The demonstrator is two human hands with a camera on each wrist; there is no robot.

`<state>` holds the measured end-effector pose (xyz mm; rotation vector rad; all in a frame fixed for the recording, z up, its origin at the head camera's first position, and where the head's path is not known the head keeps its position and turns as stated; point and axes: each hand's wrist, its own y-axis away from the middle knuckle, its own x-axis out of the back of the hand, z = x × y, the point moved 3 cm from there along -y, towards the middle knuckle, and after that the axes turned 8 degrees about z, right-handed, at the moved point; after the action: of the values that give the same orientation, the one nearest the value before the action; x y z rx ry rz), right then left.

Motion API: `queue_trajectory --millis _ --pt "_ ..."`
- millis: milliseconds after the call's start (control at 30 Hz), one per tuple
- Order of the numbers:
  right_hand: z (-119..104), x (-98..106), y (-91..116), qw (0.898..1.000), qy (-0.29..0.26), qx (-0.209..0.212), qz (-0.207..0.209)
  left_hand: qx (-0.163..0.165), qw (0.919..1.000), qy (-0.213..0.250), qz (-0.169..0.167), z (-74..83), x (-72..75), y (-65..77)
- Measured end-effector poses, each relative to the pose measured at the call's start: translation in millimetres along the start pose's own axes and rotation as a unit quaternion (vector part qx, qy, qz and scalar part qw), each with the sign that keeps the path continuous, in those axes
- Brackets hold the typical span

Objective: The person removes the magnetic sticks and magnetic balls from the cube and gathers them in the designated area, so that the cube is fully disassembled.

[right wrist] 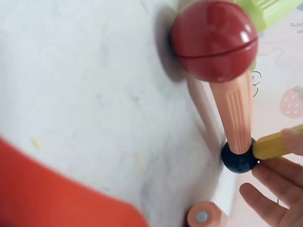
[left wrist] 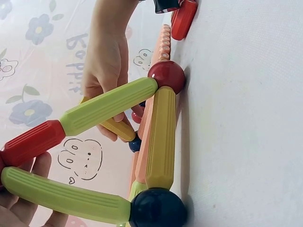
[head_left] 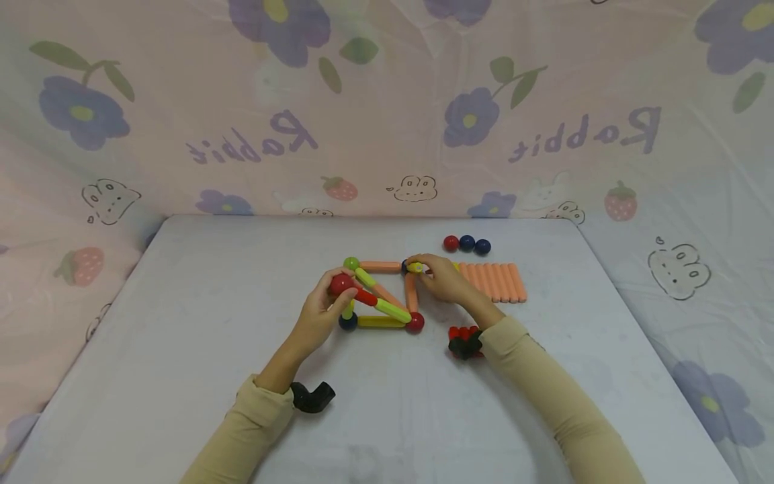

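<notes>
A frame of magnetic rods and balls stands on the table. My left hand (head_left: 316,314) grips the raised red ball (head_left: 342,285) at its top. From that ball a red rod (left wrist: 35,142) and a light green rod (left wrist: 111,106) slope to a lower red ball (head_left: 414,323). A curved green rod (left wrist: 71,197) runs down to a navy ball (left wrist: 158,210). At the far right corner, my right hand (head_left: 444,279) pinches a yellow rod (right wrist: 272,144), its lower end against another navy ball (right wrist: 238,158). Orange and yellow rods link the base balls.
A row of orange rods (head_left: 492,282) lies right of the frame. Behind it sit a red ball (head_left: 451,243) and two navy balls (head_left: 474,245). Several red pieces (head_left: 464,332) lie near my right sleeve, partly covered by a black wrist device (head_left: 465,347). A patterned curtain (head_left: 375,101) hangs behind.
</notes>
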<state>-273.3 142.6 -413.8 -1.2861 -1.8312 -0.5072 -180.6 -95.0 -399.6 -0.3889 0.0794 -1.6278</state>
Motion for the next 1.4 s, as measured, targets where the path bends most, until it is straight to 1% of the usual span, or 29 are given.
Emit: queue_trajectory --millis 267,433,500,600,733,867,1133,1200,1333,1400 --pt "-1.9 2.0 -4.8 0.999 -0.003 -0.033 0.016 -0.003 1.0 0.001 0.001 -0.6 -0.7 -0.8" --pt "-0.8 2.7 -8.2 0.999 -0.007 -0.025 0.031 -0.003 1.0 0.0 0.001 -0.5 -0.6 -1.2" --pt "0.3 4.1 -7.9 0.999 -0.016 -0.033 0.032 -0.002 1.0 -0.001 0.001 -1.0 -0.8 -1.2" --pt "3.2 8.4 -4.4 0.997 -0.032 -0.057 0.036 -0.001 1.0 0.001 0.0 -2.4 -1.6 -1.3" --pt "9.5 17.5 6.8 0.994 -0.049 -0.085 0.045 -0.001 1.0 0.003 -0.002 -3.4 -2.3 -1.6" --pt "18.1 28.0 22.1 0.992 -0.054 -0.1 0.057 0.004 1.0 0.006 -0.006 -2.6 -2.3 -1.8" --pt "37.8 50.9 48.5 0.987 -0.037 -0.13 0.086 0.0 1.0 0.002 -0.004 -0.6 1.3 -1.3" --pt "43.2 56.7 54.7 0.986 -0.028 -0.13 0.096 0.001 1.0 0.004 -0.004 -0.8 1.8 -1.2" --pt "59.2 68.2 68.8 0.984 -0.011 -0.132 0.12 -0.003 0.9999 0.008 -0.006 -0.6 1.3 -0.6" --pt "68.5 74.1 75.8 0.982 -0.005 -0.142 0.128 -0.005 0.9999 0.012 -0.007 -0.4 0.8 -0.1"
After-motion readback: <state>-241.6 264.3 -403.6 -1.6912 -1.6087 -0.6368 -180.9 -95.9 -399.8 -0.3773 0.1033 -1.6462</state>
